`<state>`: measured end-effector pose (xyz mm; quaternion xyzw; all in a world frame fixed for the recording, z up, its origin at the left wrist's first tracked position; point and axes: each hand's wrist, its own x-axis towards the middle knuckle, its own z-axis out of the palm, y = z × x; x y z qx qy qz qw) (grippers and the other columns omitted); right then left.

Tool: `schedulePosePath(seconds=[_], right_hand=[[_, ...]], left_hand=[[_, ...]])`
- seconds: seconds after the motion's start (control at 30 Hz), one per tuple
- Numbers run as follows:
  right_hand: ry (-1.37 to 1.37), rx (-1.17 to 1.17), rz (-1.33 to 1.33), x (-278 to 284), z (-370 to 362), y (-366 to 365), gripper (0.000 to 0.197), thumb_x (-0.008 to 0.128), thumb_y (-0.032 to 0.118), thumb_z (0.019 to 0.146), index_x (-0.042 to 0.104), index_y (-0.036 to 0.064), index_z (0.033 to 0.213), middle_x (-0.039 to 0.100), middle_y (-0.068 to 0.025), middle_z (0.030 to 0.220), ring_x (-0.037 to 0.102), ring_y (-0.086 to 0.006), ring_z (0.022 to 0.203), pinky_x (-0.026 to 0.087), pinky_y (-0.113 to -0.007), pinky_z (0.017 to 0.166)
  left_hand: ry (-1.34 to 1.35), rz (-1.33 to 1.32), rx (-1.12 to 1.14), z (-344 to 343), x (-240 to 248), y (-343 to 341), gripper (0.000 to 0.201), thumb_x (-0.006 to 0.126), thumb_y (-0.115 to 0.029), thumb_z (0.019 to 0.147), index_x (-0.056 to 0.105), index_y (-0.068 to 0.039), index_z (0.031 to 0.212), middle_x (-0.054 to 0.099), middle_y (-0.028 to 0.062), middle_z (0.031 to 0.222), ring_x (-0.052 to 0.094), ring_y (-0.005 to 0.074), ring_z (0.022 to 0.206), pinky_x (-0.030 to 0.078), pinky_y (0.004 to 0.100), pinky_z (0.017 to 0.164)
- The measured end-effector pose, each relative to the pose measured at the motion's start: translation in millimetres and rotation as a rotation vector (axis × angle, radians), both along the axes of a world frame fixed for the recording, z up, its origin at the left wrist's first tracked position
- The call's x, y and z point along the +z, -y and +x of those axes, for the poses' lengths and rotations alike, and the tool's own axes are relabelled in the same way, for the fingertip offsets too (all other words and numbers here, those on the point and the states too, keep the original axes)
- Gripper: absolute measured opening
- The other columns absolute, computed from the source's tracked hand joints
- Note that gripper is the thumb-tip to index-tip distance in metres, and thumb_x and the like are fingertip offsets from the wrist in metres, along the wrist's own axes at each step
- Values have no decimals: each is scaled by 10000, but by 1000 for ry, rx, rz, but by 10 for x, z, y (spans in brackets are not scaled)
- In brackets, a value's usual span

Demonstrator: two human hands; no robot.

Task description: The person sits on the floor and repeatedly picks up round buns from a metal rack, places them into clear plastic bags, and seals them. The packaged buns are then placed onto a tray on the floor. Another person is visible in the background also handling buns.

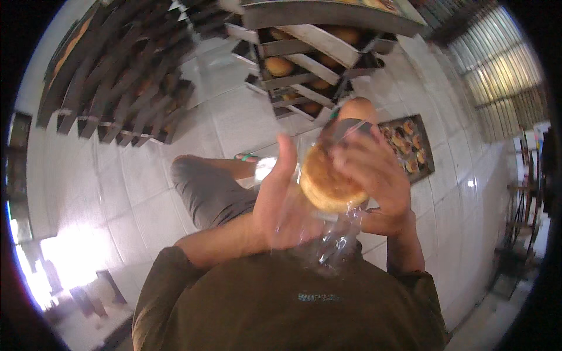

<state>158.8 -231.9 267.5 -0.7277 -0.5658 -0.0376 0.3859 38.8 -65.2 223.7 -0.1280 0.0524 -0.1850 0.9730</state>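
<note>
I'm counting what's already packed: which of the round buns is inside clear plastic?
The large golden bun held between the left hand and right hand; the clear bag surrounds it. The rack's buns lie bare.

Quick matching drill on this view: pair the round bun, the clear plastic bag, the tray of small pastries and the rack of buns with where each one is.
1. round bun
2. clear plastic bag
3. tray of small pastries
4. rack of buns

A. on the tiled floor, at right
B. gripped by the right hand
C. standing ahead, at top
D. hanging below the bun, beside the left hand

Pairs: 1-B, 2-D, 3-A, 4-C
</note>
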Motion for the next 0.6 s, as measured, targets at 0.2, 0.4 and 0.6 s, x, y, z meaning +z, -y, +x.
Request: schedulePosePath(seconds=[0.2,0.4,0.6], right_hand=[[-986,-287,-188,-851,29,505,420,778,284,886,694,-12,1172,741,-121,1075,698,-162,968,538,-315,873],[-993,-577,-59,-1315,367,639,366,788,226,866,710,-70,1067,733,-91,951,648,-113,806,507,-261,708],[-1463,-550,446,-1447,272,763,157,735,129,884,695,-18,923,661,-26,799,583,-95,682,455,-242,636]], left_hand=[[-130,1347,-108,423,-1173,-117,634,718,-518,914,640,4,1266,698,116,1143,639,192,1025,488,345,899],[-51,1602,76,899,-1287,-23,335,765,-335,911,721,-6,961,631,-9,784,521,78,702,421,254,654],[10,1598,194,787,-1116,-192,177,665,-191,971,673,-15,947,622,7,851,551,102,797,447,269,730]])
